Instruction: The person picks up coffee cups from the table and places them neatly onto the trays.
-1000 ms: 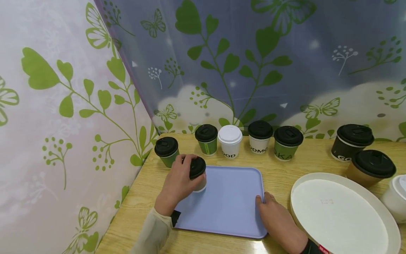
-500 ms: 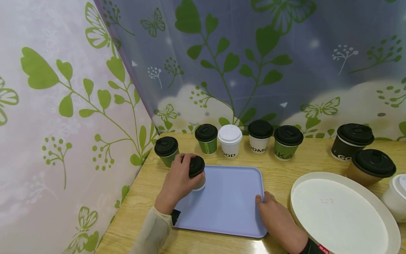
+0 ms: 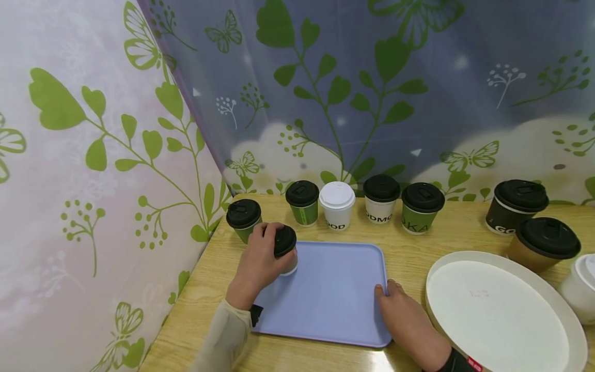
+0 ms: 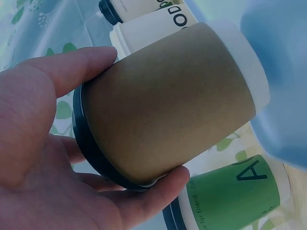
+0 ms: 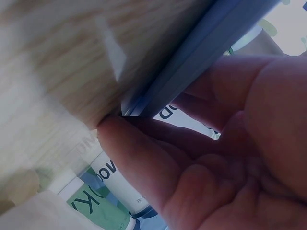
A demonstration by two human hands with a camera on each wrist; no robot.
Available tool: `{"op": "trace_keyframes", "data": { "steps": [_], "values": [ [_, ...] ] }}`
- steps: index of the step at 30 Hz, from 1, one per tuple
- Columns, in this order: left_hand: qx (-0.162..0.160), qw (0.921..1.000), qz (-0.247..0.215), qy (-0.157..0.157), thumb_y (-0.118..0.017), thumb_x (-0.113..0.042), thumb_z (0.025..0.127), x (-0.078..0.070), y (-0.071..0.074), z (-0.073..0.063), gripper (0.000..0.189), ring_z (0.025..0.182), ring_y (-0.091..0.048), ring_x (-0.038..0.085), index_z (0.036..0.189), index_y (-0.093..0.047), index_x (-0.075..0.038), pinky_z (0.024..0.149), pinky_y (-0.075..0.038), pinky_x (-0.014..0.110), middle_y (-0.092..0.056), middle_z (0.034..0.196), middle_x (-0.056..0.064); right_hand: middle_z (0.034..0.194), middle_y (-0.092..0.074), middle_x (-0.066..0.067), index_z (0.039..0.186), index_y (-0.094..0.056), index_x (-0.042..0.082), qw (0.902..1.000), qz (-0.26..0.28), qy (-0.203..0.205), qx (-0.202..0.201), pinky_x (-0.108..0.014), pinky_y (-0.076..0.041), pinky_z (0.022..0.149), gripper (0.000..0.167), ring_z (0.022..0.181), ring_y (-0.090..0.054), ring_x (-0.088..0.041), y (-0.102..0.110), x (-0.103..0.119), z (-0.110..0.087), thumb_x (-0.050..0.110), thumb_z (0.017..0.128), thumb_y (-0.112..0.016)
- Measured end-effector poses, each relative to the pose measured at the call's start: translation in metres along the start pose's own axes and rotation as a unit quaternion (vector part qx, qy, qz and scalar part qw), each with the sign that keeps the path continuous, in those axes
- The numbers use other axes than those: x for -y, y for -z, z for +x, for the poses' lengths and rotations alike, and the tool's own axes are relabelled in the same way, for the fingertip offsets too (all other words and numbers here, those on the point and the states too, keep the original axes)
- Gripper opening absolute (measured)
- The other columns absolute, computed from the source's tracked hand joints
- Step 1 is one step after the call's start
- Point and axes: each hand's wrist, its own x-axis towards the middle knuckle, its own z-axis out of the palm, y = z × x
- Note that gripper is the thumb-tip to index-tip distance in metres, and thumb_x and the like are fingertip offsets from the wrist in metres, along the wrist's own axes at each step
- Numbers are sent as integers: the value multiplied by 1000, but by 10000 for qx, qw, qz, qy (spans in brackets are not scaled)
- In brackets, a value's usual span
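One brown cup [image 4: 168, 105] gripped by left hand [image 3: 257, 266], at left end of blue tray [image 3: 334, 292]; right hand [image 3: 406, 320] pinches tray's right edge.

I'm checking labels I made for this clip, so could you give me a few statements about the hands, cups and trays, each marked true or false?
1. The left hand holds a brown cup. True.
2. The right hand holds the round white tray. False: it grips the edge of the blue tray.
3. In the head view, the round white tray lies to the left of the blue tray. False: it lies to the right.
4. The white-lidded cup stands between a green cup and a black-lidded white cup. True.
5. The black cup marked GO has a white lid. False: its lid is black.
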Motion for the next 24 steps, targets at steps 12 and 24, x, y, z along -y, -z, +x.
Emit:
{"op": "trace_keyframes", "data": {
  "steps": [12, 24],
  "values": [
    [-42, 9997, -125, 209, -79, -25, 92, 12, -5, 3, 57, 124, -50, 52, 137, -53, -4, 92, -51, 61, -43, 141, 32, 102, -62, -33, 109, -71, -7, 9997, 63, -94, 212, -47, -55, 54, 25, 84, -66, -40, 2, 1, 0, -11, 84, -67],
    [-35, 9993, -161, 350, -80, -25, 92, 17, -8, 6, 59, 128, -46, 53, 138, -51, -3, 97, -49, 62, -40, 144, 32, 103, -63, -33, 109, -72, -7, 9998, 9, -72, 194, -47, -56, 56, 25, 88, -67, -41, 2, 1, 0, -10, 84, -68]
  ]
}}
